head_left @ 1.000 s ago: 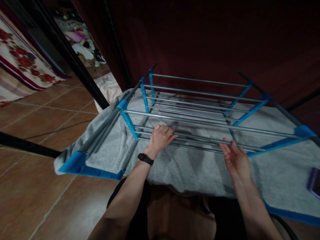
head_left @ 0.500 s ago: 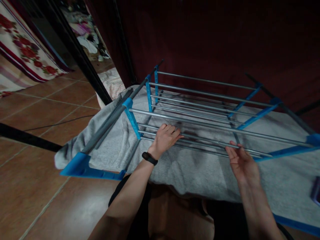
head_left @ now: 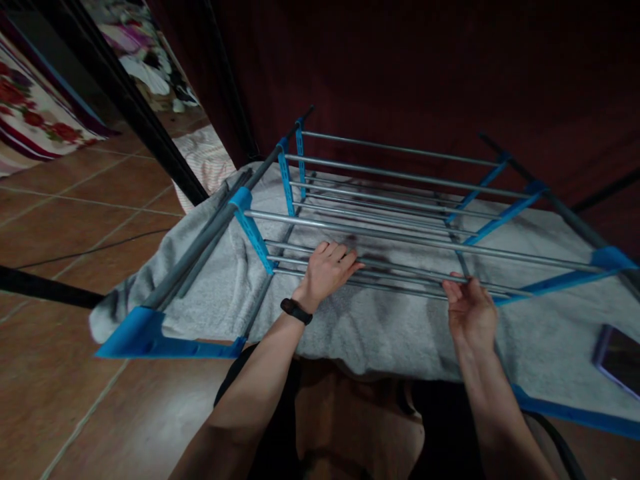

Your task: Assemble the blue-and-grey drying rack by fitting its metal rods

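A rack of grey metal tubes with blue plastic brackets [head_left: 254,233] lies across a grey blanket [head_left: 400,333]. My left hand [head_left: 329,272], with a black band on its wrist, is closed over a lower metal rod [head_left: 405,269] left of the rack's middle. Further right, my right hand [head_left: 470,310] comes from underneath, palm up, its fingers and thumb pinching the same rod close to its right end. That end lies by the right blue bracket [head_left: 555,283]; I cannot tell whether it is seated there. Longer top rods [head_left: 420,240] span above both hands.
A phone [head_left: 620,360] lies on the blanket at the right. Dark metal poles [head_left: 125,100] stand at the left, beside a tiled floor [head_left: 65,233] with a thin cable. A dark red curtain [head_left: 400,67] hangs behind. Piled clothes [head_left: 150,67] lie at the back left.
The view has shifted slightly to the right, so more of the phone shows. Both hands keep their hold on the rod, with little movement against the rack.
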A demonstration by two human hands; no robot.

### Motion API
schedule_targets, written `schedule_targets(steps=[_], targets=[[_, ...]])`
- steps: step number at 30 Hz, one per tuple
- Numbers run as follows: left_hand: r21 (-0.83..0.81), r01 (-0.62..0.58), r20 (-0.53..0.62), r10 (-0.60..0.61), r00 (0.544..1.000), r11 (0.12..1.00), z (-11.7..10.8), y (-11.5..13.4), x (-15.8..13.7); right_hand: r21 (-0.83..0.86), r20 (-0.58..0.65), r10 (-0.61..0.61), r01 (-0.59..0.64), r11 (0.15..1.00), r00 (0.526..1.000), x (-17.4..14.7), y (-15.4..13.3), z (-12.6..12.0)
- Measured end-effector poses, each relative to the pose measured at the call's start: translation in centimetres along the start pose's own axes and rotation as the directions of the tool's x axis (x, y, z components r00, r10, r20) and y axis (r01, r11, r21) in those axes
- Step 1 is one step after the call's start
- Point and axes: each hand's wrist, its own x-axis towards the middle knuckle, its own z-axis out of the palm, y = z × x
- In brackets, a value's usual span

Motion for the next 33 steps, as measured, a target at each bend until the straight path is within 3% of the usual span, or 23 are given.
schedule_targets(steps=[8,16,22,26,33], targets=[[0.069,-0.043,-0.017,0.045,0.999,0.997,0.3,-0.2,-0.1,0.008,0.001,0.002,-0.002,1.0,1.0,-0.2,0.1,-0.1],[0.22,-0.119,-0.059,0.135,0.989,0.968,0.4,0.3,0.2,0.011,-0.08,-0.06,0.061,0.998,0.995,-0.1,0.5,-0.2],[0.232,-0.14,-0.043,0.154,0.987,0.963,0.2,0.1,0.4,-0.029,-0.071,-0.043,0.041,0.999,0.997,-0.1,0.5,-0.3],[0.218,-0.144,-0.052,0.158,0.986,0.965,0.3,0.6,0.4,-0.08,-0.088,-0.099,0.092,0.993,0.991,0.2,0.5,-0.8],[0.2,-0.239,-0.011,0.246,0.969,0.95,0.9,2.2,0.4,-0.015,-0.176,-0.143,0.143,0.99,0.974,1.4,-0.1,-1.8]])
